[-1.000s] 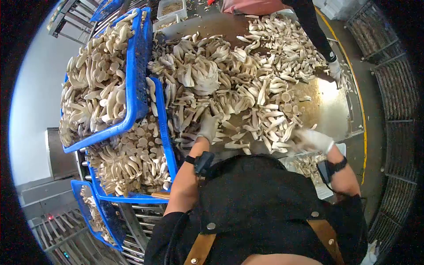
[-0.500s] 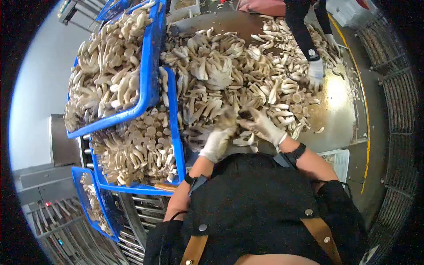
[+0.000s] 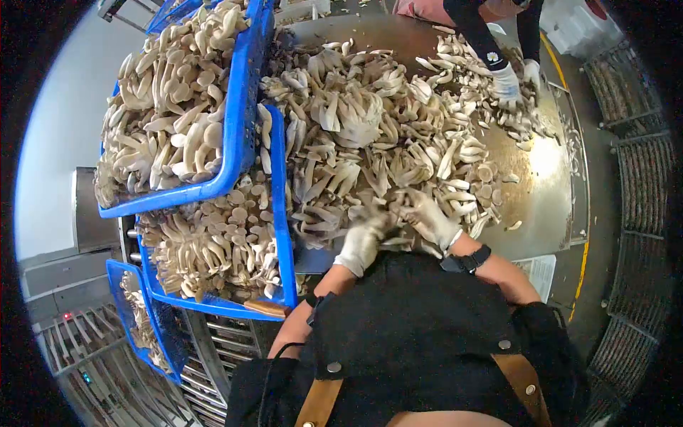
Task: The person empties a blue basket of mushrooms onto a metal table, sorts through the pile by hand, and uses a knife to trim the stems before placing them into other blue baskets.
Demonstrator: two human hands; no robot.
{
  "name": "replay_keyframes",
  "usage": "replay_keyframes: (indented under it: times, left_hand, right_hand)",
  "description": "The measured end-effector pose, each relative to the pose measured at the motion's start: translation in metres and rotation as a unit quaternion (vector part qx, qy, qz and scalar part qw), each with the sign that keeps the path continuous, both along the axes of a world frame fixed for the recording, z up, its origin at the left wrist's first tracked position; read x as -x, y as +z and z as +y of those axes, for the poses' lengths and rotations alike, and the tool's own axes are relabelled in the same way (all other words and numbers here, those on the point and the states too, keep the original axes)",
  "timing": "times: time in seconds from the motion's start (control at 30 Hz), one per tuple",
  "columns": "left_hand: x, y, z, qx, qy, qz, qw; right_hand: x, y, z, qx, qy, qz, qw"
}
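Observation:
My left hand (image 3: 360,245), in a whitish glove, is closed round a clump of mushrooms (image 3: 369,208) that is smeared by motion. Close beside it on the right, my gloved right hand (image 3: 429,219) has its fingers bent inward; what lies between the fingertips is hidden. Both hands are low over the near edge of a big heap of pale mushrooms (image 3: 356,121) with long stems and brownish caps. Loose mushrooms lie under and around the fingers.
To the left, an upper blue crate (image 3: 238,121) full of mushrooms overlaps a lower blue crate (image 3: 283,213), also filled. A brown-handled tool (image 3: 266,308) rests on the lower rim. Across the metal table (image 3: 544,178), a co-worker's gloved hands (image 3: 506,89) touch mushrooms. A white bin (image 3: 539,274) stands right.
My left hand and its clump have come slightly down and toward my right hand, which has shifted a little lower. The co-worker's two hands have drawn together over the mushrooms.

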State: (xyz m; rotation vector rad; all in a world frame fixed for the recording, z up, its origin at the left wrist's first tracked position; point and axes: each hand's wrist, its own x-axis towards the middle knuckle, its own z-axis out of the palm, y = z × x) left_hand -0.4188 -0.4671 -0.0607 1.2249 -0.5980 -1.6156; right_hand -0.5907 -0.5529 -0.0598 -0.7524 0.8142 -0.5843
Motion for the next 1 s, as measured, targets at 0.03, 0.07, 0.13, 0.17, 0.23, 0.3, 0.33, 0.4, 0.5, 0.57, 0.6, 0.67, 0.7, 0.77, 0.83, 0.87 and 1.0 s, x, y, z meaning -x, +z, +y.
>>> replay_keyframes:
  times: [0.03, 0.07, 0.13, 0.17, 0.23, 0.3, 0.33, 0.4, 0.5, 0.57, 0.6, 0.67, 0.7, 0.77, 0.83, 0.87, 1.0]
  left_hand:
    - [-0.002, 0.011, -0.006, 0.005, 0.026, 0.037, 0.999]
    - [-0.008, 0.04, -0.017, -0.147, 0.082, 0.235, 0.957]
    - [-0.011, 0.024, -0.008, 0.045, -0.232, -0.193, 0.952]
    - [-0.004, 0.018, -0.007, -0.006, -0.213, -0.191, 0.958]
    - [0.004, -0.066, 0.005, -0.02, -0.101, -0.206, 0.973]
    - [-0.003, -0.034, -0.008, -0.008, -0.056, -0.134, 0.989]
    - [-0.003, -0.011, -0.011, -0.058, -0.019, -0.095, 0.994]
    - [-0.004, -0.009, -0.01, -0.001, 0.036, -0.146, 0.989]
    - [-0.01, -0.042, 0.004, 0.172, -0.033, -0.439, 0.881]
    - [-0.02, -0.055, 0.01, 0.196, -0.071, -0.564, 0.799]
    - [-0.027, -0.07, 0.014, 0.188, -0.087, -0.595, 0.776]
    - [-0.028, -0.079, 0.017, 0.198, -0.099, -0.654, 0.723]
    - [-0.026, -0.079, 0.018, 0.217, -0.097, -0.682, 0.691]
    - [-0.026, -0.077, 0.018, 0.195, -0.079, -0.678, 0.705]
    - [-0.028, -0.068, 0.017, 0.108, -0.042, -0.603, 0.789]
    - [-0.028, -0.063, 0.017, 0.063, -0.023, -0.562, 0.825]
    - [-0.023, -0.017, 0.001, 0.026, 0.127, -0.371, 0.919]
  right_hand:
    - [0.0, 0.0, -0.006, -0.012, 0.008, -0.019, 1.0]
    - [0.002, 0.001, -0.008, -0.028, 0.015, -0.036, 0.999]
    - [-0.007, -0.004, -0.005, 0.023, 0.061, 0.065, 0.996]
    - [-0.007, -0.003, -0.005, 0.094, 0.096, 0.128, 0.983]
    - [-0.006, -0.02, -0.009, 0.217, 0.149, 0.164, 0.951]
    - [-0.004, -0.019, -0.014, 0.285, 0.191, 0.181, 0.922]
    - [-0.006, 0.004, -0.018, 0.303, 0.216, 0.223, 0.901]
    - [-0.011, 0.019, -0.031, 0.262, 0.261, 0.266, 0.89]
    - [-0.012, 0.011, -0.034, 0.32, 0.268, 0.262, 0.87]
    - [-0.002, 0.003, -0.048, 0.407, 0.313, 0.295, 0.806]
    - [-0.004, -0.004, -0.059, 0.448, 0.294, 0.328, 0.778]
    - [-0.017, -0.003, -0.077, 0.644, 0.198, 0.404, 0.619]
    - [-0.026, -0.021, -0.086, 0.561, 0.223, 0.444, 0.662]
    - [-0.045, -0.043, -0.1, 0.448, 0.28, 0.503, 0.684]
    - [-0.062, -0.047, -0.107, 0.398, 0.351, 0.545, 0.649]
    - [-0.06, -0.059, -0.107, 0.428, 0.323, 0.522, 0.663]
    - [-0.027, -0.031, -0.092, 0.498, 0.251, 0.398, 0.728]
